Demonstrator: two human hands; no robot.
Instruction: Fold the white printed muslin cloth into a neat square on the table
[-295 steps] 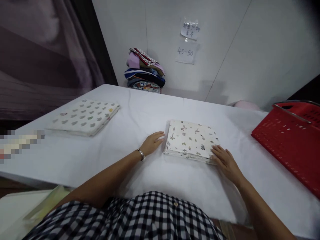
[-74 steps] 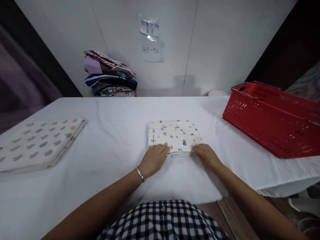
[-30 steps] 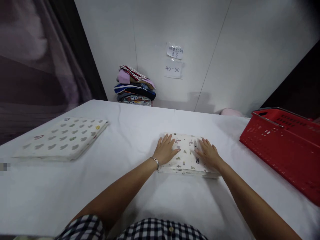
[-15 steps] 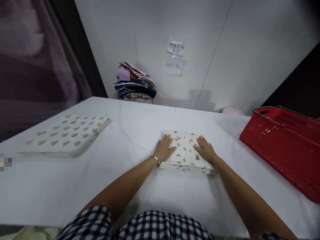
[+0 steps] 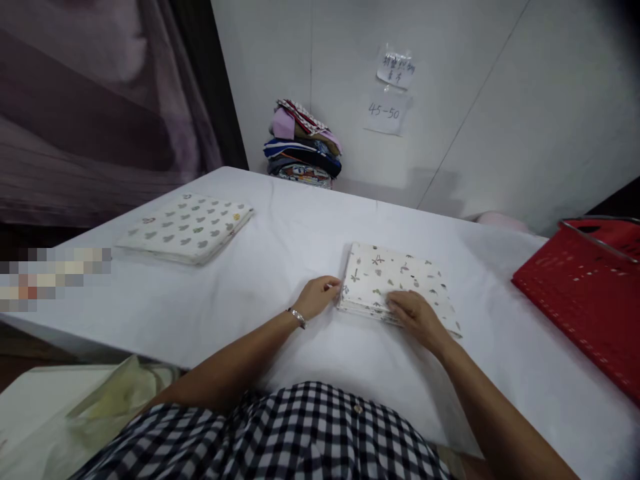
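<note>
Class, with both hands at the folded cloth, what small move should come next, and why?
Perhaps the left hand should pinch the left edge of the folded cloth: its curled fingers are beside that edge, and the right hand rests on top, near the front edge.

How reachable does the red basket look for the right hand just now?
Probably yes, with some outward stretch: the right hand is at the near edge of the folded cloth, and beyond that low, flat cloth the white tablecloth runs to the red basket.
</note>
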